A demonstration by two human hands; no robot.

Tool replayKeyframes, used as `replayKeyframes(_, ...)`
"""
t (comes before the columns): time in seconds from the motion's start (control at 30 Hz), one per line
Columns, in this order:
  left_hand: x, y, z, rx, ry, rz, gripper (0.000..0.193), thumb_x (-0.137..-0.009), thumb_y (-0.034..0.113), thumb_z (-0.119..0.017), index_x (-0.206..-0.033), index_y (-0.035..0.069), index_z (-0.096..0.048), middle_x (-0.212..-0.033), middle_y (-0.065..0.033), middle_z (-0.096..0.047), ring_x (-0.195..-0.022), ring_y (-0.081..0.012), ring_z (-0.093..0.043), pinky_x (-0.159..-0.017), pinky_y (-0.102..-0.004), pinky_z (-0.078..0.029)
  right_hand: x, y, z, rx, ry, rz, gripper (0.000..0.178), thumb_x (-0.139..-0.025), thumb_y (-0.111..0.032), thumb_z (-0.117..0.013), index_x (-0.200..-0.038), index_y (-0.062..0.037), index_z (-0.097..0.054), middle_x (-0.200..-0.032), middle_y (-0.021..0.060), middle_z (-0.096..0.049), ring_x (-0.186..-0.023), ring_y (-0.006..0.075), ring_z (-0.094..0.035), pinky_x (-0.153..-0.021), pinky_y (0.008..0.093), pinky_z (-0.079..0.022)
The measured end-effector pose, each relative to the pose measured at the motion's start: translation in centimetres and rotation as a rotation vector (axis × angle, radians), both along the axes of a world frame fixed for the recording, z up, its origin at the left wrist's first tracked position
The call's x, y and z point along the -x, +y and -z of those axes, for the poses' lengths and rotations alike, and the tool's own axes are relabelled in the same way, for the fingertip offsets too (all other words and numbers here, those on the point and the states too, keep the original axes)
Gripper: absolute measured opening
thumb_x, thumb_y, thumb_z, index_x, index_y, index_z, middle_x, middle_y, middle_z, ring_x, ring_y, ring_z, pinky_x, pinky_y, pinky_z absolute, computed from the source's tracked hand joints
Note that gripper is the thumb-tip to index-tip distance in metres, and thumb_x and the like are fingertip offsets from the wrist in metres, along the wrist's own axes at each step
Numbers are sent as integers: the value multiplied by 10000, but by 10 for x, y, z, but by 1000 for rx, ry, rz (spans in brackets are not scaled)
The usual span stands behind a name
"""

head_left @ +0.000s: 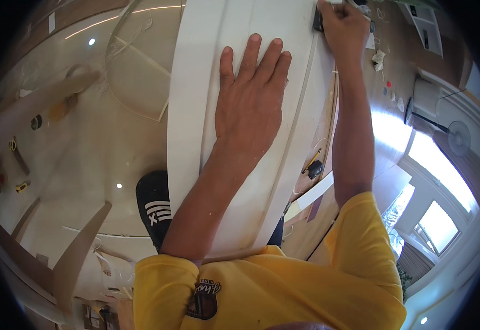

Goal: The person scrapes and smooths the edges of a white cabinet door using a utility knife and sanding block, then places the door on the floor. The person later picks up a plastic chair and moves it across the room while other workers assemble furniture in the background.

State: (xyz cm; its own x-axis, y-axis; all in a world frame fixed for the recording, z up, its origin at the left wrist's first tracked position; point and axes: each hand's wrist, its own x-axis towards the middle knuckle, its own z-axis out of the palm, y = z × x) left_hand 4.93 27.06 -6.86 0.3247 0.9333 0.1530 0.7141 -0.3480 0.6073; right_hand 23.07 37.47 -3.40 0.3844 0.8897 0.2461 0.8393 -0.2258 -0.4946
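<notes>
A long white panel [190, 93] with raised lengthwise edges stretches away from my body. My left hand [251, 104] lies flat on its face, palm down, fingers spread and holding nothing. At the far right edge of the panel, my right hand [347, 27] is closed with bent fingers around a small dark thing [317, 21]. Most of that thing is hidden by the hand and the top of the picture, so its kind does not show.
A black shoe with white stripes [155, 206] is left of the panel. Right of it lie a yellow pencil [312, 160] and a small black object [315, 169]. Pale curved legs [80, 253] stand at lower left; a fan [459, 137] is far right.
</notes>
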Motion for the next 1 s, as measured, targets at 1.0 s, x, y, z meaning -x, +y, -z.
replayKeyframes(1.0,-24,-36,-8,-8,-117,99,368,-986,133,-647,-1352,119,-614,-1461,-101,-594,-1434,-377,-464,-1188,-622,-293,18,-326,-49,23,805,502,197,-1030,-243,-685,-960,-64,-640,-760,-7,-619,-662,88,-613,-652,248,-499)
